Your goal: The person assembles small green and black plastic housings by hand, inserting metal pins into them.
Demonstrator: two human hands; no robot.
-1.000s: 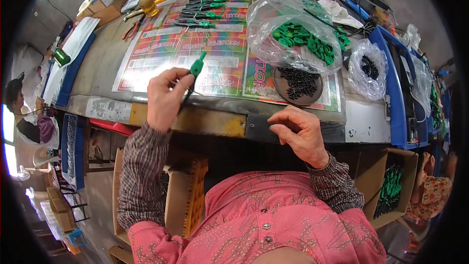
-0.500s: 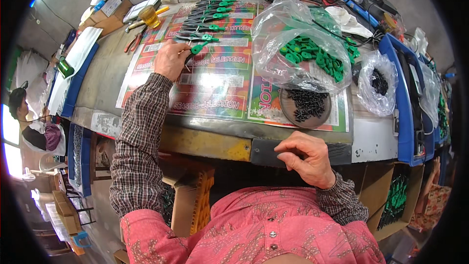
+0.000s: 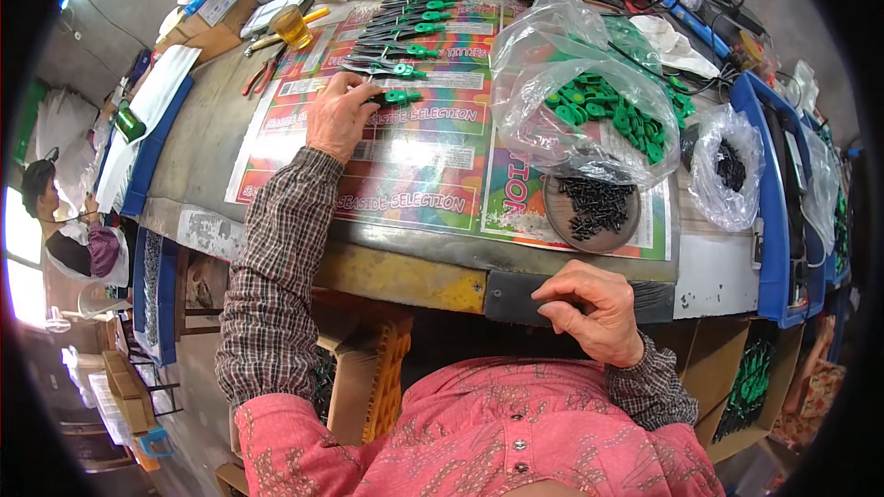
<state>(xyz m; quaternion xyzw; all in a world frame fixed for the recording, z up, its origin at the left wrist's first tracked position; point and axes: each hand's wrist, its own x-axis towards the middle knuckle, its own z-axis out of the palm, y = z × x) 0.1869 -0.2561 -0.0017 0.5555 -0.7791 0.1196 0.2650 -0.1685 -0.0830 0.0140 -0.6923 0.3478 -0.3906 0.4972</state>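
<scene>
Two hands, split roles: left hand (image 3: 339, 115) is stretched out over the printed sheet (image 3: 405, 175) on the workbench (image 3: 198, 143), fingers curled and pinching a green-handled tool (image 3: 398, 97) at its metal end, setting it at the near end of the row of matching tools (image 3: 410, 23). Right hand (image 3: 594, 308) rests at the front edge of the bench, fingers bent loosely on the dark strip, holding nothing that I can see

Nearby: clear bag of green parts (image 3: 599, 101) just right of the row, round dish of small black screws (image 3: 591, 212) below it, second bag of black parts (image 3: 727, 170) further right. Pliers (image 3: 260, 74) and a yellow cup (image 3: 293, 26) up left

Risks as I read it:
- row is tightly spaced, so a sloppy placement likely knocks the neighbouring tool out of line
- long reach with the sleeve dragging over the glossy sheet could shift the sheet and the whole row with it
- screw dish sits close to the bench front, an elbow swing from the right arm could tip it
</scene>
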